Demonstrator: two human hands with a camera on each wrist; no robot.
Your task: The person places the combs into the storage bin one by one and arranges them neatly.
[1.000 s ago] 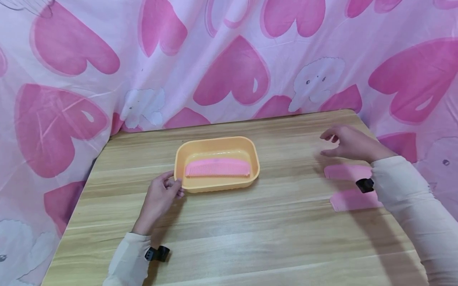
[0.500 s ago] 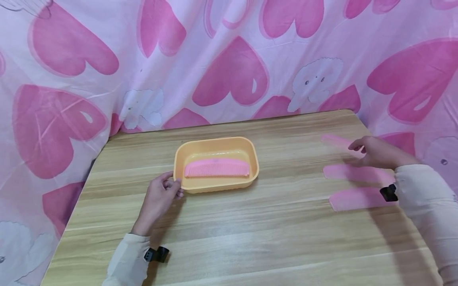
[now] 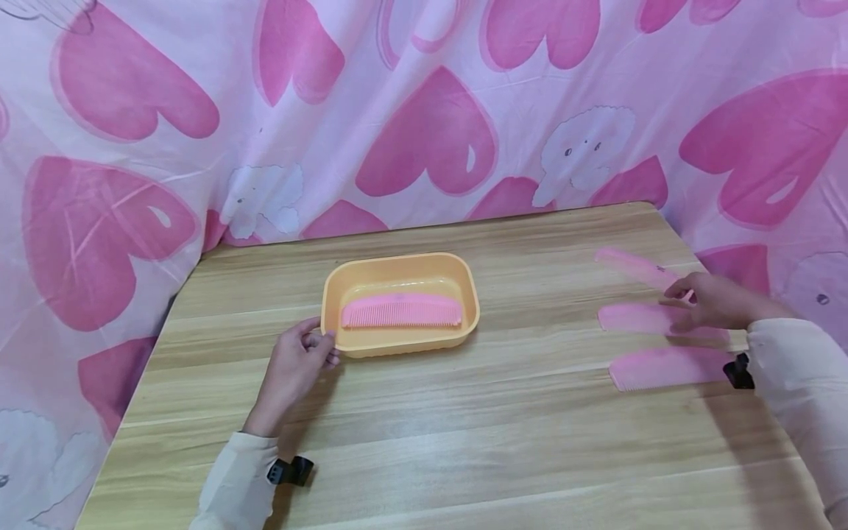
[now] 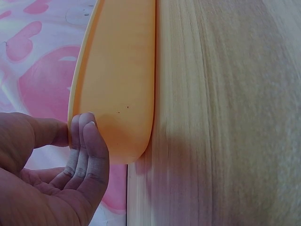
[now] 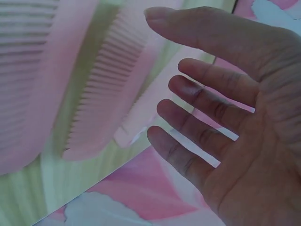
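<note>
Fingers of right hand spread, now by the far comb's right end.
Wooden table bears yellow tray, left hand pinching its left end, one pink comb inside. Three loose combs lie right: far comb, middle comb, near comb. Right hand just shifted rightward, so the far comb seems graspable; contact unclear.
</note>
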